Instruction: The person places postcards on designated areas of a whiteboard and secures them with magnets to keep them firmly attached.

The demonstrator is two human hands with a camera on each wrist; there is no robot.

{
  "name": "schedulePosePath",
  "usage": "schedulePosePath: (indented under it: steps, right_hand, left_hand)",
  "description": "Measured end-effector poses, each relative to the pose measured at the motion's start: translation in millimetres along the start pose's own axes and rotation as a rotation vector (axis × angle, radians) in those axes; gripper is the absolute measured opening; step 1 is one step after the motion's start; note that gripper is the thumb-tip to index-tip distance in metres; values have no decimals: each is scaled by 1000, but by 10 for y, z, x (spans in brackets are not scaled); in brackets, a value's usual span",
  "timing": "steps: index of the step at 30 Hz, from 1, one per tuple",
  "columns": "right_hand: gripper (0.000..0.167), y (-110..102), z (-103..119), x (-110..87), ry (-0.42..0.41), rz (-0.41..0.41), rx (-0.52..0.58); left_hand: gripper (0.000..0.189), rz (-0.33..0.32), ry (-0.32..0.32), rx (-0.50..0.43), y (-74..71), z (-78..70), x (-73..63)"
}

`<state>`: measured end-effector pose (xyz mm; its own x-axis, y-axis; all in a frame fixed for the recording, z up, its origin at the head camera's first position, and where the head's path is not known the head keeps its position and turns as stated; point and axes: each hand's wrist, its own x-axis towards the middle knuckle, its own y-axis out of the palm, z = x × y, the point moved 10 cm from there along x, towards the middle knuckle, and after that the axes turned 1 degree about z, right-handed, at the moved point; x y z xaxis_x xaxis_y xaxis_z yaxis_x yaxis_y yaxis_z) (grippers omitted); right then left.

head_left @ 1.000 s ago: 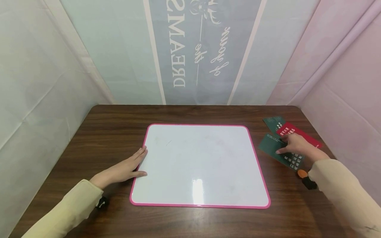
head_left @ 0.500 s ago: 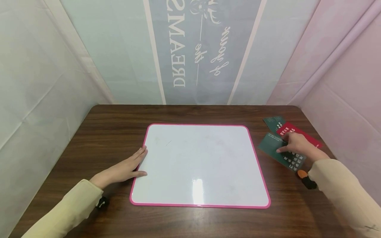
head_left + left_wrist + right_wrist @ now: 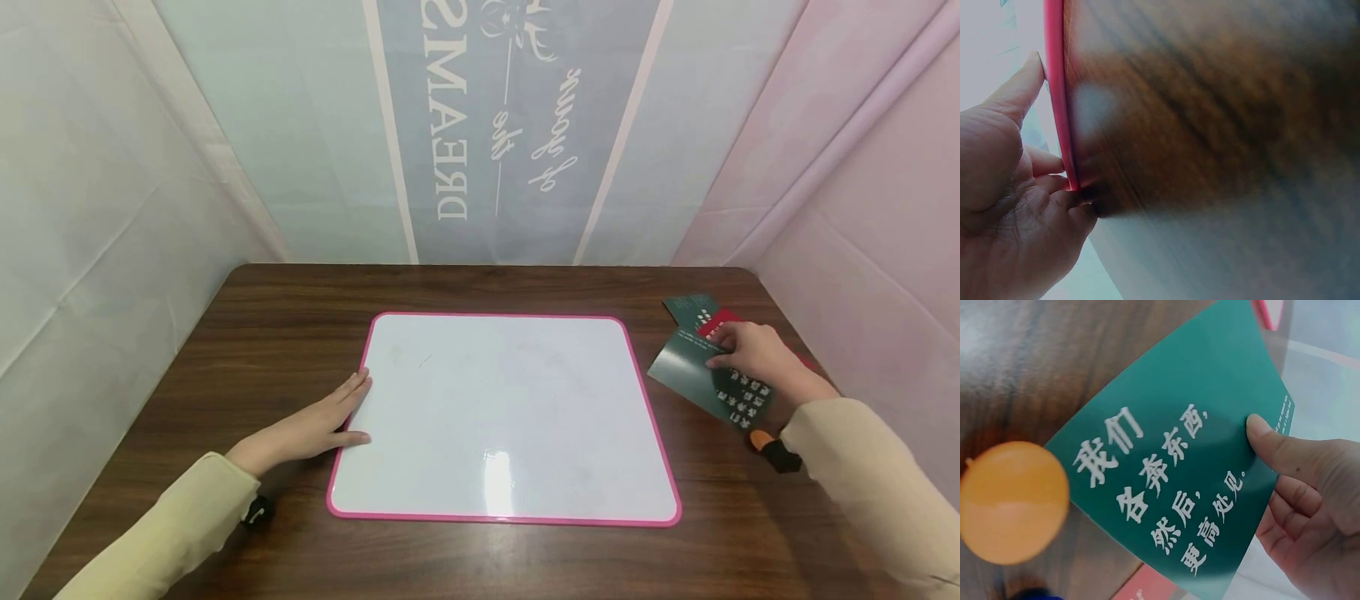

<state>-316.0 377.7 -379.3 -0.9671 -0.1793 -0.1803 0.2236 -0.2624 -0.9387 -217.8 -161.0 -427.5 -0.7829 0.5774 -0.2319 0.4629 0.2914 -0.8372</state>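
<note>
The green card (image 3: 686,373) is pinched by the right hand (image 3: 759,357) — thumb on the printed face, fingers behind, along the card's long edge farther from the whiteboard (image 3: 495,400). The card is located right of the whiteboard; its left corner is seen just beside the whiteboard's pink rim (image 3: 656,412), contact cannot be told. Most of the card is left uncovered by the hand, extended from the grip toward the whiteboard. A slight bend is shown by the card, and rows of white characters are printed on it.

The left hand (image 3: 318,425) is laid on the whiteboard's left rim, fingers extended, thumb apart — nothing is grasped by it.

Right of the whiteboard, beyond the held card, a red card (image 3: 718,322) is partly covered by the right hand. A second green card (image 3: 688,308) is overlapped by the red one, near the whiteboard's far right corner. An orange round thing (image 3: 761,438) is seen by the right sleeve (image 3: 847,458), right of the whiteboard. The whiteboard is supported by a dark wooden table (image 3: 277,333); behind it, a curtain (image 3: 525,167) with mirrored lettering is hung.
</note>
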Motion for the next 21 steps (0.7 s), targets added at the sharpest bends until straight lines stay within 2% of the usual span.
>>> schedulePosePath:
  steps: [9,21]
  right_hand:
    - [34,-150,94,-42,-32,-5,3]
    - [29,-332,260,-82,-73,-39,0]
  left_hand:
    - [88,0,2,-6,-5,-14,-5]
    - [87,-5,7,-3,2,-6,-7]
